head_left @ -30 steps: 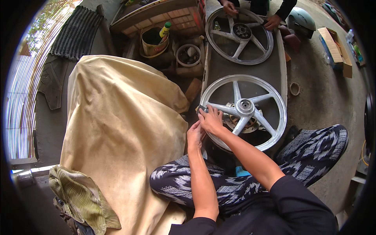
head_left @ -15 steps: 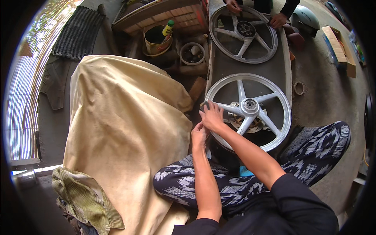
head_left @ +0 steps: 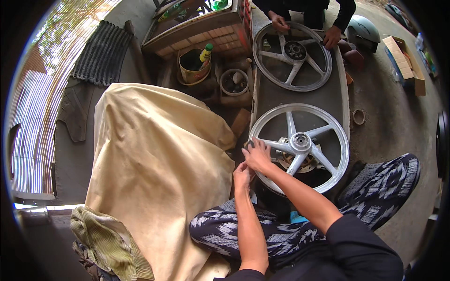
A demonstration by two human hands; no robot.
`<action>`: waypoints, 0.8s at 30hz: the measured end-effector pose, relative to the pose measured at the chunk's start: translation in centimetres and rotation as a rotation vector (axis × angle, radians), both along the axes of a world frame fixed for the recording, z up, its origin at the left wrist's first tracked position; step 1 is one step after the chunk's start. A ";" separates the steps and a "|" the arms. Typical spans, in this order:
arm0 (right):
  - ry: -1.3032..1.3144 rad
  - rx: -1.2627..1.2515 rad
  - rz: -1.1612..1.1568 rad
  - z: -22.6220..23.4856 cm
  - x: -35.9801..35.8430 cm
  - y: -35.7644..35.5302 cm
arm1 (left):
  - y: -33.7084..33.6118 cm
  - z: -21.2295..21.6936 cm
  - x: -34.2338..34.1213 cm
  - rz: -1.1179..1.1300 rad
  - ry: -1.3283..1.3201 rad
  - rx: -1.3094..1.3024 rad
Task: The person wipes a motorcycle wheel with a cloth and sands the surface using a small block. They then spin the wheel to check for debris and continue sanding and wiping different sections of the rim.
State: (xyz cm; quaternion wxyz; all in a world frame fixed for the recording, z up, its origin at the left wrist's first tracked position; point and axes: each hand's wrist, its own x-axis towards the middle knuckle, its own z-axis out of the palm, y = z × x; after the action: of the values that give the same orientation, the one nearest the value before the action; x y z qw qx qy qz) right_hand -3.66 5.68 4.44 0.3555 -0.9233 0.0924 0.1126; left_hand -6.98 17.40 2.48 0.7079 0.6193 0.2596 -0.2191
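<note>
A silver five-spoked metal wheel (head_left: 300,142) lay flat over the near end of a long grey counter with raised edges (head_left: 275,97), a round gold-coloured metal disc (head_left: 308,165) showing beneath its spokes. The seated worker, in black-and-white patterned trousers (head_left: 386,187), had both hands at the wheel's left side. The right hand (head_left: 258,155) lay over the rim, fingers partly spread and bent around a small dark piece (head_left: 251,144). Just below, the left hand (head_left: 242,177) was nearly closed beside the rim's edge; whether it gripped anything could not be told. At the counter's far end, a co-worker's hands (head_left: 332,37) were at the rim of a second silver five-spoked wheel with a black hub (head_left: 295,50). A large beige cloth cover (head_left: 159,159) was draped to the left, near a yellowish bucket (head_left: 194,76) holding a green-capped bottle (head_left: 205,53) and a round, pale-rimmed tub of stones (head_left: 222,83).
</note>
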 end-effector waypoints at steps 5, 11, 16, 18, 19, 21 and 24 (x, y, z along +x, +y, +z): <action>-0.094 0.107 -0.039 -0.4 -4.6 -0.9 | -0.5 -0.3 0.2 -0.049 -0.083 0.086; -0.111 0.335 -0.028 -0.6 -10.0 -2.7 | -2.6 2.1 -0.2 -0.123 -0.130 0.311; -0.131 0.305 0.076 1.0 -11.3 -3.7 | -2.1 1.4 -0.4 -0.245 -0.299 0.607; -0.147 0.347 0.125 1.4 -11.9 -3.2 | -1.9 2.2 -1.3 -0.227 -0.404 0.781; -0.154 0.422 0.125 1.7 -12.2 -3.9 | -3.3 3.0 -2.1 -0.213 -0.489 0.866; -0.145 0.596 0.097 0.5 -12.9 -5.1 | -5.8 5.2 -3.7 -0.311 -0.716 1.006; -0.190 0.757 0.128 -1.1 -13.7 -6.1 | -9.6 8.9 -5.9 -0.614 -0.728 0.928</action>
State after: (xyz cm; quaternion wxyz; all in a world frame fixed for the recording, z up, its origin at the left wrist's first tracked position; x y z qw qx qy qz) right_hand -17.33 -0.41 3.34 0.6700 -0.7371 -0.0468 0.0750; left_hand -12.87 7.78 11.39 0.3155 0.9402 -0.1170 -0.0530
